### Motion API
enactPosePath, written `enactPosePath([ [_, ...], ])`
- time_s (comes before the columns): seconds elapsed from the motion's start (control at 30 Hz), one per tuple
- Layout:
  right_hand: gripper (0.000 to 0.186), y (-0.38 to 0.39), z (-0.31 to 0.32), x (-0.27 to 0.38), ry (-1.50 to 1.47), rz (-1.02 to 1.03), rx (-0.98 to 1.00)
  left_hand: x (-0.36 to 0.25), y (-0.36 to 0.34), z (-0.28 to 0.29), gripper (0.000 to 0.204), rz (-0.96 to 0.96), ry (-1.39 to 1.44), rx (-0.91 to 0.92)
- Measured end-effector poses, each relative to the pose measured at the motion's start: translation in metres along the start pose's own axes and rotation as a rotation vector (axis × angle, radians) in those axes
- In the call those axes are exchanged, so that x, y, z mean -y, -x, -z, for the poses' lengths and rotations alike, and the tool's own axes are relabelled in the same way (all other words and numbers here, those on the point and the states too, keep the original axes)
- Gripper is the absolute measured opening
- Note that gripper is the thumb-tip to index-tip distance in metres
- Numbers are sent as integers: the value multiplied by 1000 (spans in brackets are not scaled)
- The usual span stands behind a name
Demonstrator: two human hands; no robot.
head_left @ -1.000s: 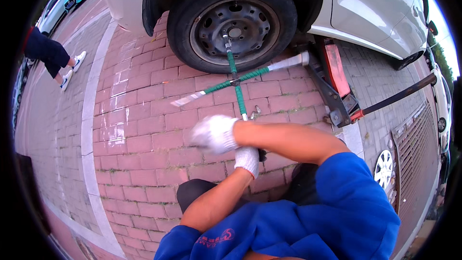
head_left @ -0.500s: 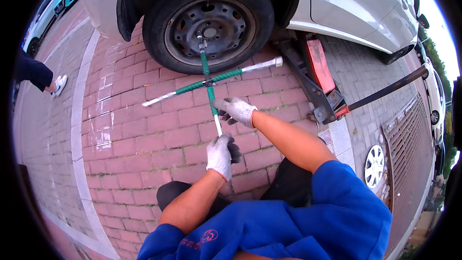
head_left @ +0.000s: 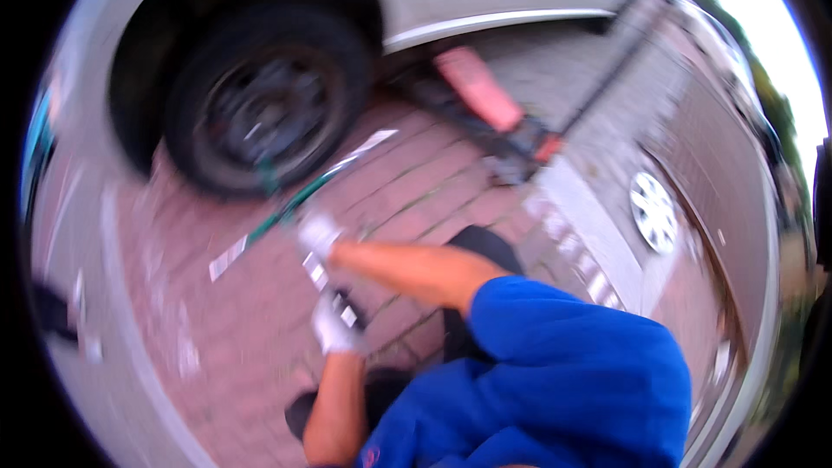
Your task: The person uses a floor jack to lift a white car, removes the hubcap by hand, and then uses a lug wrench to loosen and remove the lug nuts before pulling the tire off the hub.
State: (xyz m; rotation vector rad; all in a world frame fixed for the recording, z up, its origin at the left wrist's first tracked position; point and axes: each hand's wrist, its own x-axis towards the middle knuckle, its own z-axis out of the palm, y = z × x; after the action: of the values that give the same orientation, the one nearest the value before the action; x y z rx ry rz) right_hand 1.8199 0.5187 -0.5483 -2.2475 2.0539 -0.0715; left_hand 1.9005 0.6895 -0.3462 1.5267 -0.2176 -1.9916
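Note:
A cross-shaped lug wrench (head_left: 303,197) with green-wrapped arms and bare metal ends reaches out from the wheel (head_left: 186,126) of a light-coloured car. My left hand (head_left: 334,325), in a whitish glove with dark grey fingers, is closed round the near end of the wrench. Farther up the same shaft, close to where the arms cross, my gloved right hand (head_left: 319,234) lies against it. Motion blur smears the right fingers, so their grip is unclear. The far end meets the dark steel rim (head_left: 286,113), but its exact seat is too blurred to make out.
A red and black floor jack (head_left: 481,91) stands beside the car, partly under its sill, its long handle (head_left: 611,69) slanting away to the right. A silver wheel cover (head_left: 652,212) lies on the ground at right, near a metal grating (head_left: 724,156). Reddish paving bricks (head_left: 251,329) surround me.
The whole view has swung and blurred, shifting the wheel, wrench and jack leftward in the picture. My right hand now sits nearer the wrench's crossing. The left stays at the near end.

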Motion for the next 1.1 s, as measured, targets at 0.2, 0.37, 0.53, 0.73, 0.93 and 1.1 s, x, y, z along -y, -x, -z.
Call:
enactPosePath([
  [0.2, 53, 22, 203, 0, -589, 245, -95, -5, -17, -8, 16, -111, -134, -65],
  [0.37, 25, 56, 204, 6, -243, 367, -207, -4, -21, -12, 13, -63, -129, -60],
  [0.53, 32, 80, 207, -15, -776, -111, 15, 2, -23, -8, 11, -78, -122, -73],
  [0.73, 41, 69, 191, -14, -1772, -644, 68, 16, -5, -42, 8, -206, -318, -21],
  [0.93, 28, 82, 151, -34, -1426, -596, 171, 33, 14, -57, 15, -117, -324, 90],
  [1.1, 45, 137, 169, -19, -1038, -560, 170, 35, 46, -44, 29, 107, -580, 162],
])
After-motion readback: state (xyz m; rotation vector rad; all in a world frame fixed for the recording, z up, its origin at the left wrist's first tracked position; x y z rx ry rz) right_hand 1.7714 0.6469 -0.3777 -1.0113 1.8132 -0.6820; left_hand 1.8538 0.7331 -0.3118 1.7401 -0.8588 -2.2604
